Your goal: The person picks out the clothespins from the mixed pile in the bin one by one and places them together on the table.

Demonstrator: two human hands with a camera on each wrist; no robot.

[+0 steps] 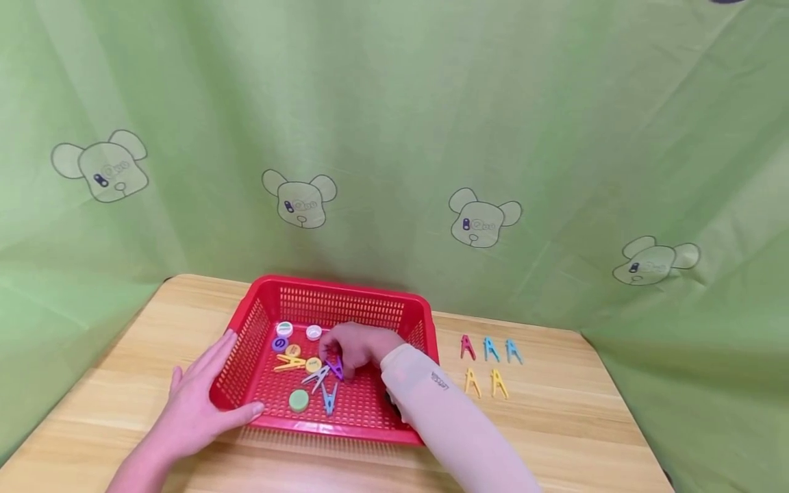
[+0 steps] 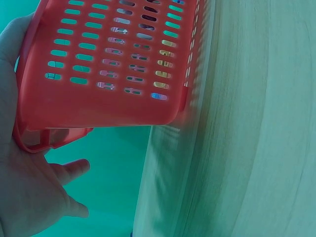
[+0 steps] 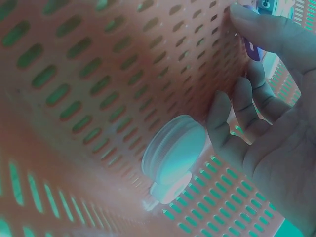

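Inside a red plastic basket (image 1: 345,428), my right hand (image 1: 357,346) reaches down and pinches a purple clothespin (image 1: 335,368). The right wrist view shows that purple clothespin (image 3: 253,49) between thumb and forefinger, the other fingers loosely bent. My left hand (image 1: 197,397) rests against the basket's left front corner, fingers straight along the side and thumb over the front rim. Close to the right hand lie a grey clothespin (image 1: 317,376), a blue clothespin (image 1: 329,398), a yellow clothespin (image 1: 290,363) and a yellow cap (image 1: 313,365).
More caps lie in the basket: green (image 1: 298,400), purple (image 1: 280,344), orange (image 1: 292,351) and several white ones, including a white cap (image 1: 314,333). Right of the basket, a red clothespin (image 1: 468,347) stands in two rows with blue and yellow ones. A green curtain (image 1: 394,103) hangs behind.
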